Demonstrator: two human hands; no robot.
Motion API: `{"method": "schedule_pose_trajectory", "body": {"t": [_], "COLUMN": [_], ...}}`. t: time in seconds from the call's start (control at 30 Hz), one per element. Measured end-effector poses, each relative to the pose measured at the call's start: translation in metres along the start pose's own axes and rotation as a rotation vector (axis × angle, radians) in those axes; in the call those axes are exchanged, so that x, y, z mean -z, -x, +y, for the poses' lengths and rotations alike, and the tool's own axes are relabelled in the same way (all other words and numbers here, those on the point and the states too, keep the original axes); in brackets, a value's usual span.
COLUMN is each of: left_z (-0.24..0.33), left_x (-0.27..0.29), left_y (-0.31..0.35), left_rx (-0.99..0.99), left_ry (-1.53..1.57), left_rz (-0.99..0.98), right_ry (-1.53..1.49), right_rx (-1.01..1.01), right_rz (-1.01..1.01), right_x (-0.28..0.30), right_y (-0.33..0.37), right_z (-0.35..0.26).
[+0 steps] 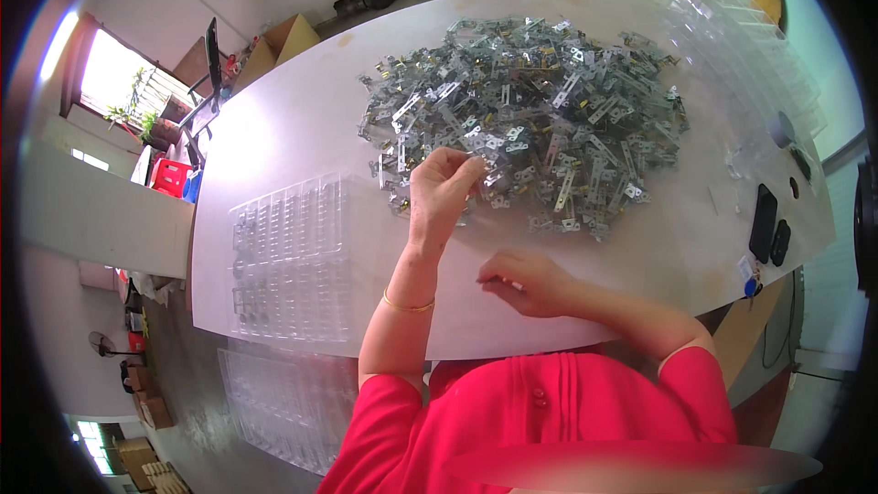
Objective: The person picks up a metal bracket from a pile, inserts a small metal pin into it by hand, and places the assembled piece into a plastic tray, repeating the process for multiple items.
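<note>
A large heap of small silvery metal brackets (585, 82), with some brass-coloured bits among them, covers the far middle of the white table. At the heap's near left edge is my left hand (437, 190). Its thumb and forefinger are pinched together against the metal pieces; what they hold, if anything, is too small to make out. My right hand (535, 284) rests low over the table in front of the heap, its fingers curled in and their inner side hidden. On the left lies a clear plastic tray (291, 258) with rows of compartments, some along its left side holding greyish pieces.
More clear trays (283, 402) sit below the table's front left edge. Stacked clear plastic trays (741, 55) lie at the far right. A black phone (763, 223), a smaller black object (780, 242) and keys with a blue tag (752, 287) are near the right edge.
</note>
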State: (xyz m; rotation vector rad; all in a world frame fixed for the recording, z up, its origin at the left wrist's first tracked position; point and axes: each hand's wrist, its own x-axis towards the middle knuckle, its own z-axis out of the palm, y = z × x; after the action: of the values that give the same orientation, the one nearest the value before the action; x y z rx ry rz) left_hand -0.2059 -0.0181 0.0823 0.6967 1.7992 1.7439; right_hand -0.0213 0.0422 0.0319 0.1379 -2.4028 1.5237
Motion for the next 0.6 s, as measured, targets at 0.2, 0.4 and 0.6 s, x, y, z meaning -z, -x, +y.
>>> {"method": "schedule_pose_trajectory", "body": {"t": [0.2, 0.4, 0.6], "left_z": [-0.004, -0.016, -0.037], "left_x": [0.015, 0.025, 0.027], "left_y": [0.017, 0.039, 0.049], "left_rx": [-0.069, 0.035, 0.161], "left_ry": [-0.048, 0.281, 0.535], "left_rz": [0.080, -0.137, -0.176], "right_ry": [0.079, 0.012, -0.087], "right_rx": [0.044, 0.044, -0.154], "right_rz": [0.399, 0.630, 0.569], "right_x": [0.027, 0.026, 0.015], "right_y": [-0.025, -0.043, -0.047], "right_z": [-0.018, -0.008, -0.013]}}
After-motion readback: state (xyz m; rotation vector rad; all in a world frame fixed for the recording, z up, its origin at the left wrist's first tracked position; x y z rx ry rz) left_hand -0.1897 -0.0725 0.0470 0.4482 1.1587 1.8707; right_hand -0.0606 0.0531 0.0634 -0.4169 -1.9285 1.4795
